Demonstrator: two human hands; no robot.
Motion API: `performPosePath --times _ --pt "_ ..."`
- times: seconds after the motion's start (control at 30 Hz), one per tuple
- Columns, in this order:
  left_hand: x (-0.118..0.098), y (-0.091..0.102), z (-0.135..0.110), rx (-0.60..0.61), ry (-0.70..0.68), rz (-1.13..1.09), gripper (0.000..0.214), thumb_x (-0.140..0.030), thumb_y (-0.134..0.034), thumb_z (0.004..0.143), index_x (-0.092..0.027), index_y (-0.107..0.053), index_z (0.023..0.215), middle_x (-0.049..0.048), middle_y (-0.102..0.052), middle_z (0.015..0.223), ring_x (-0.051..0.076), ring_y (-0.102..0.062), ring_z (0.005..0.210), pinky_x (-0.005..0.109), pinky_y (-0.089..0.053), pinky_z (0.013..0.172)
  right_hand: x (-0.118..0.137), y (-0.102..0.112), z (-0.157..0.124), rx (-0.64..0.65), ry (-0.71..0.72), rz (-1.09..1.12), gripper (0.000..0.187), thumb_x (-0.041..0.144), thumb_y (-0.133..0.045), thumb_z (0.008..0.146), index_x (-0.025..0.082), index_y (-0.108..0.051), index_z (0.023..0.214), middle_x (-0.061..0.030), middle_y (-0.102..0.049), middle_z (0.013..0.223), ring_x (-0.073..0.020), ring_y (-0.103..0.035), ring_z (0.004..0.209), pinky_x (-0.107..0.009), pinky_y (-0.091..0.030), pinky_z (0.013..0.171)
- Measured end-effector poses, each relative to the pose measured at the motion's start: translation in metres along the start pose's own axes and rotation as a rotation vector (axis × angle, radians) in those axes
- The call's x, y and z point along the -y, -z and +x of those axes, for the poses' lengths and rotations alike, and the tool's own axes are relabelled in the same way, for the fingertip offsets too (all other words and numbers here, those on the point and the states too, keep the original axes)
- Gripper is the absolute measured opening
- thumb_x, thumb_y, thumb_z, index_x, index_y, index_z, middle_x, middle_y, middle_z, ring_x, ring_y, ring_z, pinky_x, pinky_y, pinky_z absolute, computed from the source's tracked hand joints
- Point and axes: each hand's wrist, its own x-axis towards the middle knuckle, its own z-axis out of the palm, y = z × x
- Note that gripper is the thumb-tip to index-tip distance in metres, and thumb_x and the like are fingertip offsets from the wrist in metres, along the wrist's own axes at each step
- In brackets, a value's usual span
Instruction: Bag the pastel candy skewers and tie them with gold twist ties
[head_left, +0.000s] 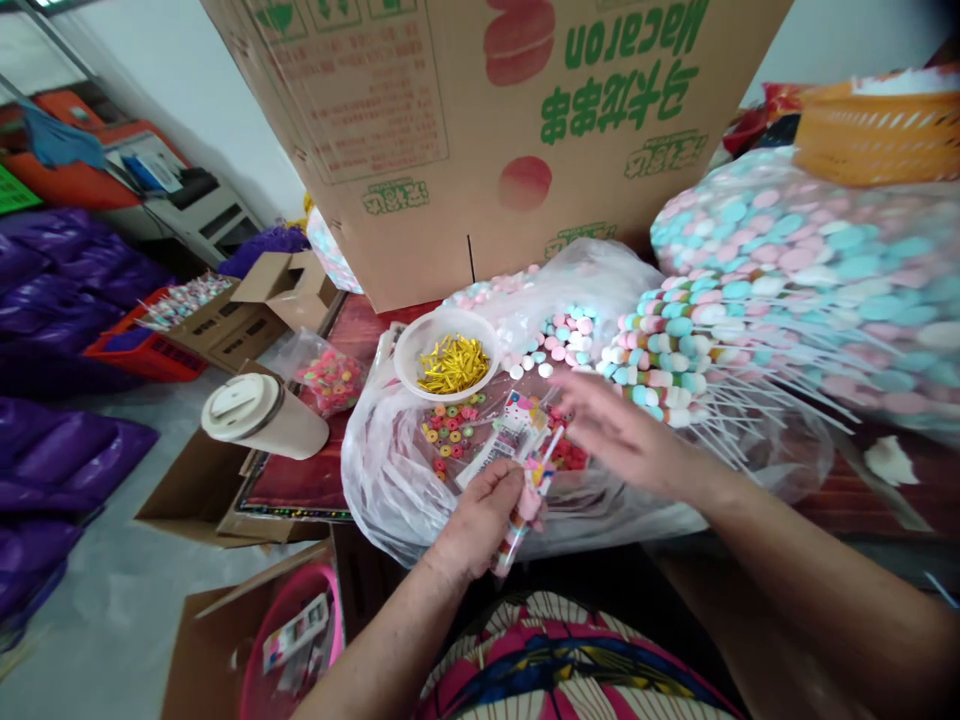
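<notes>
My left hand grips a candy skewer in a clear printed bag, its white stick pointing up. Fingers apart and slightly blurred, my right hand hovers just right of the stick with nothing visible in it. Beneath the hands, flat printed bags lie on a clear plastic sheet. Small ring candies are scattered left of these bags. Behind them, a white bowl holds gold twist ties. Loose pink, white and blue candies lie behind my right hand.
Finished-looking candy skewers are piled at the right, before a large bag of candies. A tall cardboard box stands behind. At the left are a lidded cup and a bag of ring candies. A pink basket sits below.
</notes>
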Motion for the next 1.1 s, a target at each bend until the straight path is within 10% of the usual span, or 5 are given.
performPosePath --times 0.2,0.5,0.67,0.97,1.1 --pt "-0.010 -0.006 0.000 -0.117 -0.378 0.281 0.033 -0.045 -0.045 0.088 -0.018 -0.048 0.069 -0.0021 -0.050 0.062 0.010 -0.046 0.057 0.022 -0.040 0.056 0.012 -0.035 -0.014 0.022 -0.476 0.434 0.024 0.043 -0.055 0.083 0.019 -0.057 0.079 0.0042 -0.056 0.056 -0.0095 -0.050 0.043 -0.022 -0.042 0.041" --pt "-0.021 0.003 -0.010 -0.056 -0.615 0.393 0.008 -0.023 -0.051 0.084 -0.019 -0.055 0.079 -0.0030 -0.059 0.063 0.010 -0.054 0.058 0.023 -0.044 0.062 0.029 -0.052 -0.008 -0.081 -0.432 0.670 0.016 0.038 -0.051 0.085 0.022 -0.052 0.082 0.0025 -0.058 0.060 -0.0146 -0.059 0.053 -0.030 -0.052 0.051" --pt "-0.017 0.004 -0.008 -0.281 -0.540 0.238 0.012 -0.023 -0.056 0.076 -0.019 -0.048 0.068 -0.0054 -0.049 0.057 0.008 -0.043 0.051 0.021 -0.037 0.052 0.035 -0.051 0.001 -0.008 -0.423 0.765 0.025 0.042 -0.063 0.077 0.022 -0.053 0.088 0.0028 -0.059 0.065 -0.0126 -0.057 0.050 -0.026 -0.049 0.044" --pt "-0.021 0.005 -0.008 -0.145 -0.218 -0.251 0.025 -0.031 -0.069 0.069 -0.016 -0.053 0.082 -0.0044 -0.058 0.051 0.005 -0.045 0.040 0.017 -0.033 0.043 0.032 -0.051 0.010 -0.268 -0.477 0.655 0.027 0.047 -0.057 0.082 0.021 -0.050 0.081 0.0041 -0.057 0.055 -0.0105 -0.051 0.041 -0.022 -0.042 0.038" --pt "-0.022 0.006 -0.004 -0.163 -0.273 -0.253 0.049 -0.029 -0.076 0.064 -0.017 -0.053 0.105 -0.0064 -0.060 0.054 0.008 -0.052 0.044 0.019 -0.039 0.048 0.026 -0.055 0.007 -0.019 -0.513 0.618 0.026 0.045 -0.059 0.080 0.021 -0.055 0.087 0.0036 -0.057 0.057 -0.0107 -0.051 0.044 -0.021 -0.038 0.037"
